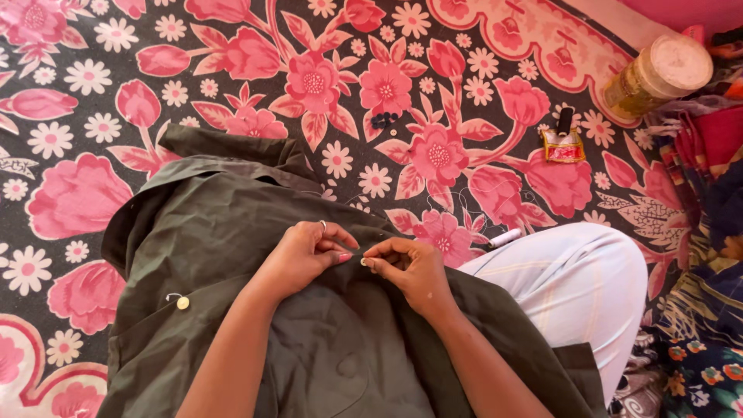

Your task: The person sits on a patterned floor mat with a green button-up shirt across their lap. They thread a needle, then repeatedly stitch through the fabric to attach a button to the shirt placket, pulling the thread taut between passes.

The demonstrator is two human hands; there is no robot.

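Observation:
A dark olive-green shirt (224, 232) lies spread over my lap and the floral cloth. My left hand (306, 251), with a ring on one finger, pinches the shirt's front edge. My right hand (406, 267) pinches the same edge right beside it, fingertips almost touching the left hand's. Something small and pale shows between the fingertips; I cannot tell what it is. A pale button (183, 303) with a loop of thread sits on the shirt at the lower left.
A pink-flowered cloth (101, 93) covers the floor. On it lie several dark buttons (384, 120), a small packet (563, 145), a white thread spool (505, 238) and a capped jar (658, 76). My knee in pale trousers (576, 279) is at right, patterned fabrics (708, 255) beyond.

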